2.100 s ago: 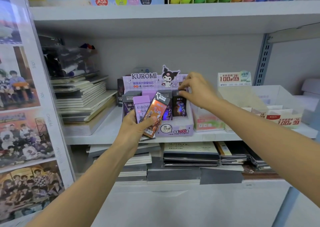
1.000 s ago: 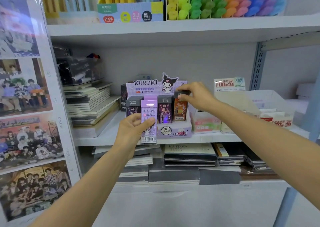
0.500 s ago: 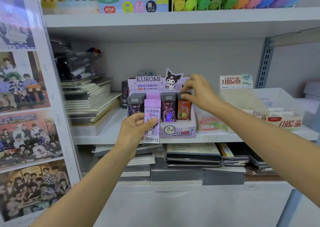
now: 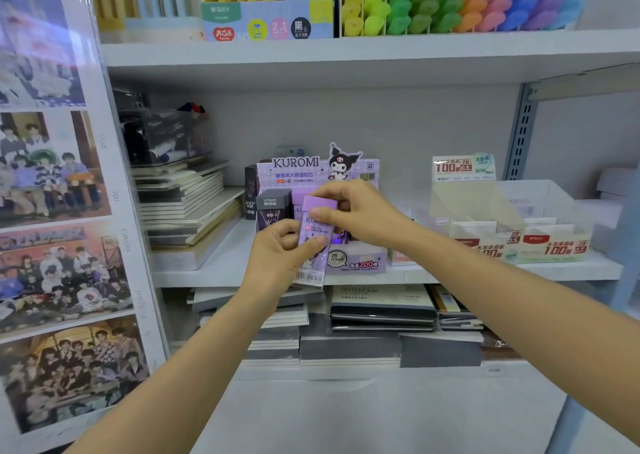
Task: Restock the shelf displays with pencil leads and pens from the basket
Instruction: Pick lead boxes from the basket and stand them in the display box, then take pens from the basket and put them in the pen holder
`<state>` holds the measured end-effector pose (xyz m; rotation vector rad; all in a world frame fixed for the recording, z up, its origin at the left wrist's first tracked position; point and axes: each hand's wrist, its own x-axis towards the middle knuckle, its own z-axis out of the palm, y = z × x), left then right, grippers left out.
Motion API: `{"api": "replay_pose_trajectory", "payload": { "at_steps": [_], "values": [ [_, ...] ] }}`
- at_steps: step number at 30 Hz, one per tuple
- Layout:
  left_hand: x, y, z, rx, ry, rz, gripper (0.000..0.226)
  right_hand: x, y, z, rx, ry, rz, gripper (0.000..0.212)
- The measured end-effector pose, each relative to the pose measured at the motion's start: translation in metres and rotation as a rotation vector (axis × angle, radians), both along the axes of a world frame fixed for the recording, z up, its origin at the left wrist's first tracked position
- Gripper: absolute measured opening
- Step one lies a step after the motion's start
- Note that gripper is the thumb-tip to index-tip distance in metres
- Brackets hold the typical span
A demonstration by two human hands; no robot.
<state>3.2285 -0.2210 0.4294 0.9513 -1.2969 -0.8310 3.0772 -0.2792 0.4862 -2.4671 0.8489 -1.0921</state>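
A purple Kuromi display box point(image 4: 360, 261) of pencil-lead packs stands on the middle shelf point(image 4: 214, 266). In front of it my left hand point(image 4: 277, 256) holds a purple pencil-lead pack point(image 4: 313, 246) by its lower part. My right hand point(image 4: 360, 213) pinches the top of the same pack with thumb and fingers. A dark lead pack point(image 4: 272, 211) stands in the box's left slot. My hands hide the box's other slots. No basket is in view.
Stacked notebooks point(image 4: 187, 204) lie left of the box, more on the shelf below point(image 4: 381, 311). A clear display with red-labelled lead packs point(image 4: 519, 242) stands to the right. Coloured pens point(image 4: 450, 3) fill the top shelf. A photo-covered panel point(image 4: 59, 211) bounds the left side.
My right hand has left the orange pack in the box's right slot and moved left onto the top of the purple pack in my left hand.
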Motion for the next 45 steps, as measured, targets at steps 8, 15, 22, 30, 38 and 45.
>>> {"api": "replay_pose_trajectory", "payload": {
  "at_steps": [8, 15, 22, 30, 38, 45],
  "values": [
    [0.039, 0.014, -0.026, -0.303, -0.878, 0.49, 0.035, -0.015, -0.019, 0.026, -0.127, -0.256, -0.201, 0.021],
    [0.047, 0.012, -0.051, -0.217, -1.31, 0.455, 0.068, 0.018, -0.02, 0.003, -0.237, -0.105, -0.198, 0.025],
    [0.05, 0.009, -0.054, -0.233, -1.344, 0.482, 0.068, 0.024, -0.032, 0.005, -0.214, 0.106, -0.228, 0.036],
    [0.052, 0.005, -0.062, -0.26, -1.309, 0.483, 0.07, 0.043, -0.041, 0.001, -0.225, 0.078, -0.212, 0.033],
    [0.048, 0.002, -0.068, -0.267, -1.291, 0.499, 0.074, 0.039, -0.041, -0.024, -0.418, 0.102, -0.346, 0.037],
    [0.039, 0.016, -0.092, -0.44, -1.133, 0.58, 0.056, 0.007, 0.014, -0.074, -0.4, -0.029, -0.112, 0.02]
  ]
}}
